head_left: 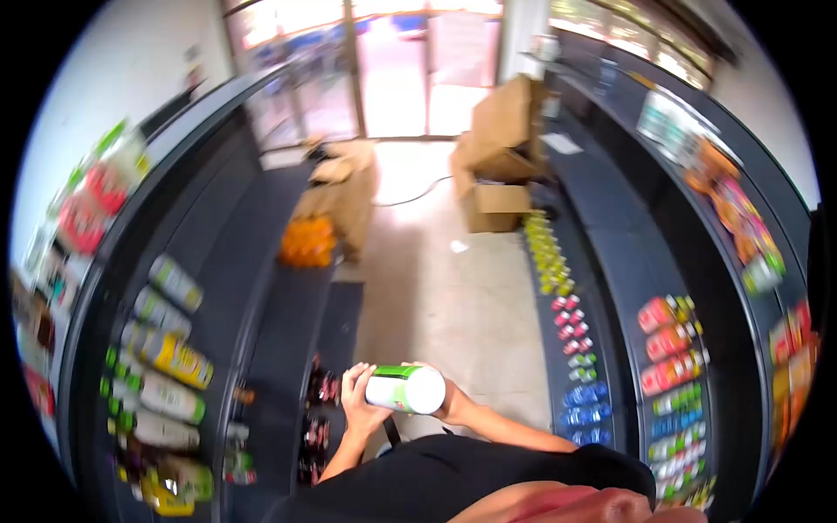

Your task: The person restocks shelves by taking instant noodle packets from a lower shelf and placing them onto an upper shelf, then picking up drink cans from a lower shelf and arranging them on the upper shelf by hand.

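A white and green cylindrical container (392, 389) with a round white end is held in front of my chest, lying roughly sideways. My left hand (358, 397) is closed around its left end, fingers bent over the green and white side. On the other side, my right hand (448, 399) grips it near the white end, and most of those fingers are hidden behind the container. The print on it is too blurred to read.
Dark shelves on the left hold white and green bottles (166, 397) and an orange pile (308, 241). On the right, shelves carry red bottles (671, 373), blue bottles (586, 405) and yellow-green bottles (547, 253). Cardboard boxes (499, 207) stand on the aisle floor (436, 288) near the glass doors.
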The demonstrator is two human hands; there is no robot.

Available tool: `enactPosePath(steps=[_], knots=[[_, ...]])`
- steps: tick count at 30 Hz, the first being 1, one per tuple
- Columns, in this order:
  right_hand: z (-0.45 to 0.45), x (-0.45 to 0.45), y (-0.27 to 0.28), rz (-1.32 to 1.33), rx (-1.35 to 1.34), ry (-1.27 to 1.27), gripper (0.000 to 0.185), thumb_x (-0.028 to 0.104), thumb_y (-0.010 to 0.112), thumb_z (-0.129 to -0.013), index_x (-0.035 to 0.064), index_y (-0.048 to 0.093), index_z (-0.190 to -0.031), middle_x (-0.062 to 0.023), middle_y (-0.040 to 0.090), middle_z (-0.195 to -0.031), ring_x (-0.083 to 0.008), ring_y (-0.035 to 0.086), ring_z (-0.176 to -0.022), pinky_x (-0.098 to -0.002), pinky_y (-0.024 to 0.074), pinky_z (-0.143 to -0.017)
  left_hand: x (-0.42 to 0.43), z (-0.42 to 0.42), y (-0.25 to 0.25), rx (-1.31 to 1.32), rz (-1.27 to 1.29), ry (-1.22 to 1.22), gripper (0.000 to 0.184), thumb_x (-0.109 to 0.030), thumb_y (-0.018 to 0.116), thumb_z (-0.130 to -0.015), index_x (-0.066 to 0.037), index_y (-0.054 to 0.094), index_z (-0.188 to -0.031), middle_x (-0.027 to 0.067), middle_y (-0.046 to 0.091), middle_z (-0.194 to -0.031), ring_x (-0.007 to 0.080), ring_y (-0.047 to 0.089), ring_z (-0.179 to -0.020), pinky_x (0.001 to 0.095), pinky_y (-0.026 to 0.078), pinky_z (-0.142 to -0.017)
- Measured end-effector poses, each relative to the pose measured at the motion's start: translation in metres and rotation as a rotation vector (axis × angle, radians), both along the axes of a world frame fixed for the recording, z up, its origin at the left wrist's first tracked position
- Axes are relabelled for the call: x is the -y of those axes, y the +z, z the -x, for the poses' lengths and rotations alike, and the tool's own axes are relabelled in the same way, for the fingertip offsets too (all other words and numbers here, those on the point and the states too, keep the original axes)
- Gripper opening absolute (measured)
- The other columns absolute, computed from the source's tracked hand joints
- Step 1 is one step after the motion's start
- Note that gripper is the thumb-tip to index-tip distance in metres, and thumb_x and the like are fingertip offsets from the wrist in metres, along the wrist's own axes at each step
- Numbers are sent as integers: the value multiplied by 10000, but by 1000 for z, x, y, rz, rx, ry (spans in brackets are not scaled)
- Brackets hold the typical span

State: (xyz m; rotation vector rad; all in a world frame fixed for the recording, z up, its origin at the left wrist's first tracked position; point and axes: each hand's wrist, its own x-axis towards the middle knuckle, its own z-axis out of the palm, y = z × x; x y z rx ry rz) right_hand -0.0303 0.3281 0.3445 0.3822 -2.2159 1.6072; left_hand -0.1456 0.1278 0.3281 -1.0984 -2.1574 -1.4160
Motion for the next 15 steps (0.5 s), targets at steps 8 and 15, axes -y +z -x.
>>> enactPosePath(steps=[8, 15], knots=[[-281, -23, 105, 125, 88, -727, 873, 128, 859, -763, 49, 414, -1510, -162, 509, -1504, -303, 515, -1386, -403, 425, -1126, -171, -161, 51, 10, -129, -776, 880, -287, 964, -551, -46, 604, -1317, 187, 563, -1245, 373, 572, -1185, 487, 491, -993], [-518, 34, 110, 29, -109, -1359, 858, 112, 869, -733, 24, 451, -1478, -173, 535, -1475, -316, 549, -1346, -399, 436, -1106, -252, -421, 62, 88, -183, -1396, 907, -310, 970, -532, -39, 606, -1317, 200, 573, -1229, 379, 581, -1175, 482, 487, -996]])
